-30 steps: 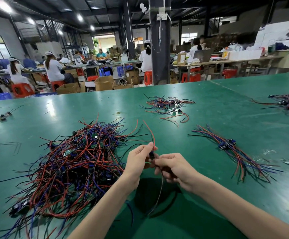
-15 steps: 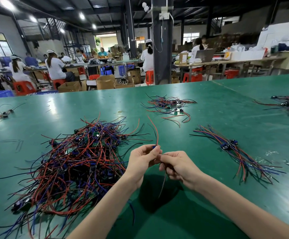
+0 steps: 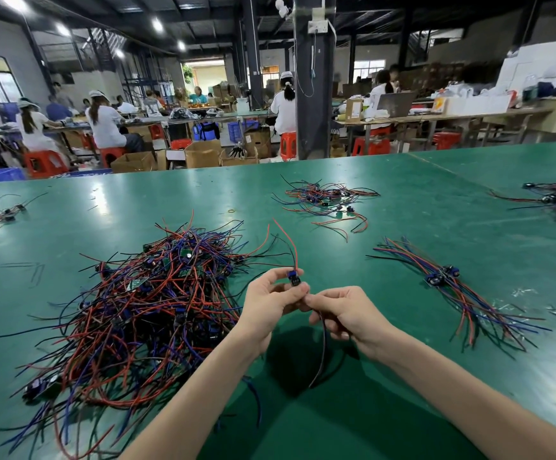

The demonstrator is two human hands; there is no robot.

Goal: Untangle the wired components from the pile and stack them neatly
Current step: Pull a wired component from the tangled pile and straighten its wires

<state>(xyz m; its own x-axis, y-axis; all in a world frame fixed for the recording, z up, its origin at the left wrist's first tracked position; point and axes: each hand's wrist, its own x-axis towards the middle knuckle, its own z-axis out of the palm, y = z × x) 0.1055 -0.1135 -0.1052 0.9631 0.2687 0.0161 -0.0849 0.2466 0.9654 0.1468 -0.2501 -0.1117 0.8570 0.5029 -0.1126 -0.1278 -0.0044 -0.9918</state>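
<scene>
Wired component (image 3: 294,279) pinched in my left hand (image 3: 270,303) above the green table (image 3: 436,207); my right hand (image 3: 346,313) grips its dark trailing wire (image 3: 324,343), between tangled pile (image 3: 144,310) and neat stack (image 3: 452,287).

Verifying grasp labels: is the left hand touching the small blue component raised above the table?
Touching. The head view shows the left hand pinching the blue component between thumb and fingertips; the right hand holds its dark wire below.
</scene>
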